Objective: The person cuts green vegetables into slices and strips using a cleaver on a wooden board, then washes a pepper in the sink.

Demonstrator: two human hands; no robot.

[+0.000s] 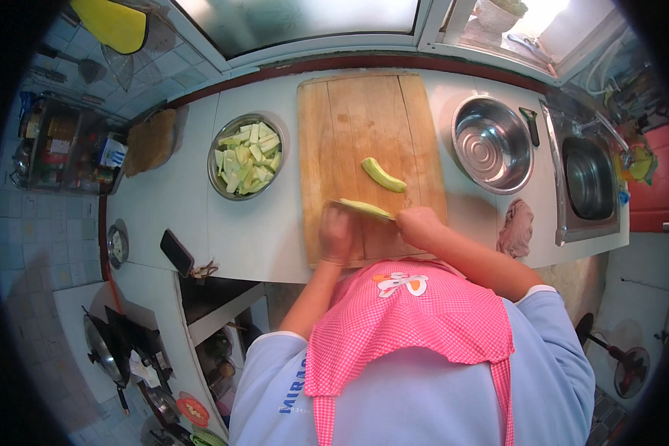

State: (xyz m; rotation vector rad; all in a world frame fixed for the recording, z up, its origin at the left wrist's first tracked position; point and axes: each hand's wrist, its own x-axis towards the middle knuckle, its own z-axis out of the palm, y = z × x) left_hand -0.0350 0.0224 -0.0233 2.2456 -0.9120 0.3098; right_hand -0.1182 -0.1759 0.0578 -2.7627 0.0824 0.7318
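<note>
My right hand [421, 226] is closed around the handle of a kitchen knife [376, 212], whose blade points left, low over a wooden cutting board [371, 122]. Along the blade's far side lies a pale green piece of peeled vegetable, perhaps zucchini [362, 206]. My left hand [336, 234] is blurred at the blade's left end; what its fingers hold does not show. Farther up the board rests a curved peeled piece [383, 175], apart from both hands. A steel bowl [211, 161] left of the board contains cut pale green pieces [248, 159].
Right of the board stand a steel basin [482, 146], a peeler [531, 125], a crumpled cloth [516, 228] and a sink [590, 178]. A phone [177, 252] lies near the left front edge, with a small bowl [117, 243] farther left. Windows border the counter's back.
</note>
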